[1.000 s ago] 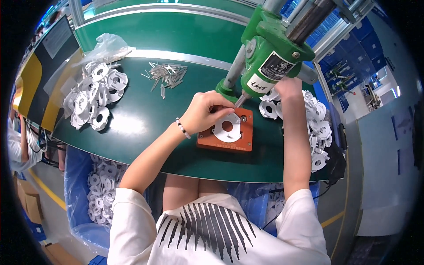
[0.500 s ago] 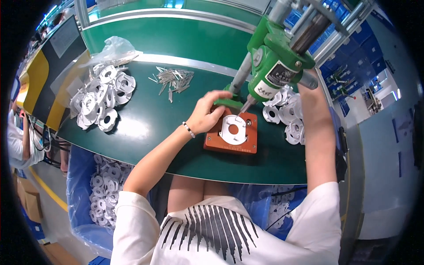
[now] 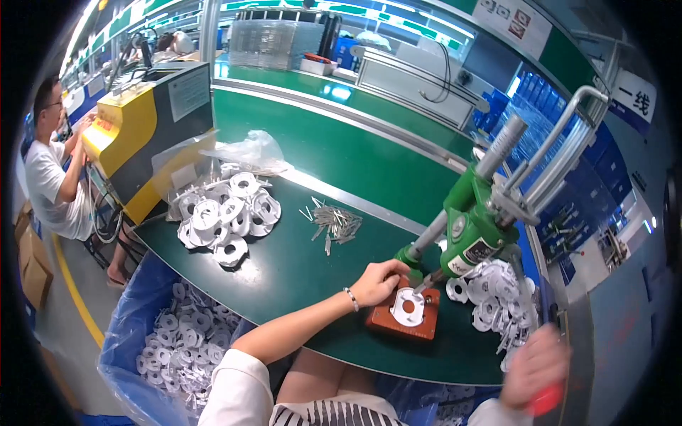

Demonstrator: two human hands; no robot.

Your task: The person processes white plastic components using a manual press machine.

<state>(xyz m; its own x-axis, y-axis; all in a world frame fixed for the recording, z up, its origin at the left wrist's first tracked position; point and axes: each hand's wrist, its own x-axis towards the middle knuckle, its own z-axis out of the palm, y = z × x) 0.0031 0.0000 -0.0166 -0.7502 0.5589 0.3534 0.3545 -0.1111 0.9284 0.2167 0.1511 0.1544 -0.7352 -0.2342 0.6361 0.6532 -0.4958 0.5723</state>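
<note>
An orange-brown fixture block [image 3: 401, 324] sits under the green hand press [image 3: 474, 238], and a white plastic ring part [image 3: 408, 308] lies in it. The press's thin tip comes down at the far edge of that part. My left hand [image 3: 380, 282] is closed at the fixture's far left corner, thumb and fingers bent over it beside the white part; its fingertips are partly hidden. At the lower right my right hand [image 3: 534, 366], smeared by motion, is wrapped round the press lever, whose red knob [image 3: 545, 399] shows below it.
White ring parts [image 3: 227, 213] are heaped at the left and more parts [image 3: 494, 295] at the right. Several thin metal pins [image 3: 335, 223] lie mid-table. A blue-lined bin [image 3: 128, 355] of parts stands below the left edge. Another person [image 3: 57, 170] sits at a yellow-black machine [image 3: 153, 135].
My right hand has come from beside the press down to the lower right with the lever. My left hand stays at the fixture. The head view has tilted up.
</note>
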